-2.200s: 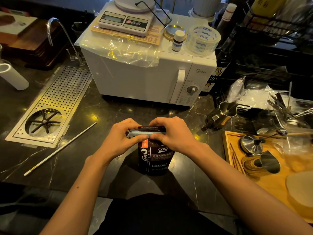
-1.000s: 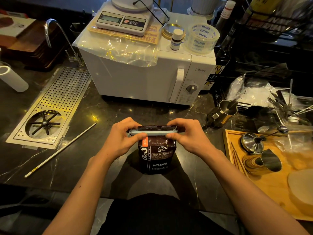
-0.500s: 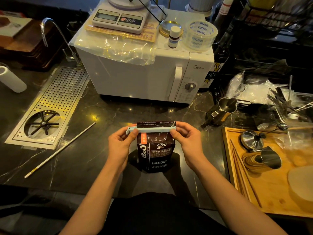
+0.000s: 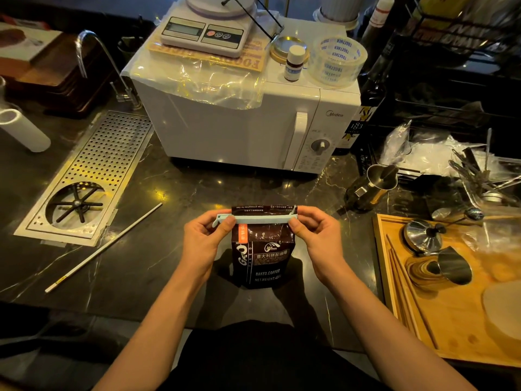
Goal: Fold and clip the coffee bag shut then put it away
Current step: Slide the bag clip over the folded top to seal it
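Head view shows the coffee bag (image 4: 262,255) upright on the table (image 4: 174,193), both hands' (image 4: 207,239) (image 4: 317,235) fingers pinching the clip's (image 4: 253,219) ends across its folded top; it looks soft and crinkly, so best gripped around its body.

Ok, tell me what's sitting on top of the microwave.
On the microwave: a kitchen scale resting on a printed card, a clear plastic sheet draped over the front edge, a gold lid, a small white-capped bottle and a tape roll. The scale hides most of the card.
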`<state>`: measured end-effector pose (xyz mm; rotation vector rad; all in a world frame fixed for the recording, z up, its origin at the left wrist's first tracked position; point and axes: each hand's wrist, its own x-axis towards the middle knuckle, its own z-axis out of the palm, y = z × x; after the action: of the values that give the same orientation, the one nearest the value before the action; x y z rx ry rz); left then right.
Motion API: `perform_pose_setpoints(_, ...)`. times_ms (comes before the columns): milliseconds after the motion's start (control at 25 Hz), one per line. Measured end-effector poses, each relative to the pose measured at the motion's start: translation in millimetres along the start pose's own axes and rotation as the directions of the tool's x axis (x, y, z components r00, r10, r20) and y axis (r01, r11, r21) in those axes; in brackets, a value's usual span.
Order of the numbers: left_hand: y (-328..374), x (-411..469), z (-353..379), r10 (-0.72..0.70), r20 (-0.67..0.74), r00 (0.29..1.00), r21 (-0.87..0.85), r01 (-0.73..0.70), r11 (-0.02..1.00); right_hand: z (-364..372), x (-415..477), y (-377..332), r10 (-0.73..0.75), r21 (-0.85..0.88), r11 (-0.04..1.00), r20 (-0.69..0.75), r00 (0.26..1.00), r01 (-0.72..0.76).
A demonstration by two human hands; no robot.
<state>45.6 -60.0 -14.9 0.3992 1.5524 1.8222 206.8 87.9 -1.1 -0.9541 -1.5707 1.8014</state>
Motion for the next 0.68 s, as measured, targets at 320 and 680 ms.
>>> perform_pose_setpoints(320, 38.0, -0.1, 9.3, 0.271, 0.217, 0.938, 0.545, -0.347, 0.763, 6.9, -0.2, -29.8, -0.180, -0.339, 0.910, 0.191, 0.965, 0.237)
perform_pose_setpoints(680, 37.5, -1.7, 23.4, 0.391, 0.287, 0.874, 0.581, -0.484, 0.655, 25.2, -2.3, -38.8, -0.309, -0.519, 0.741, 0.298, 0.903, 0.425)
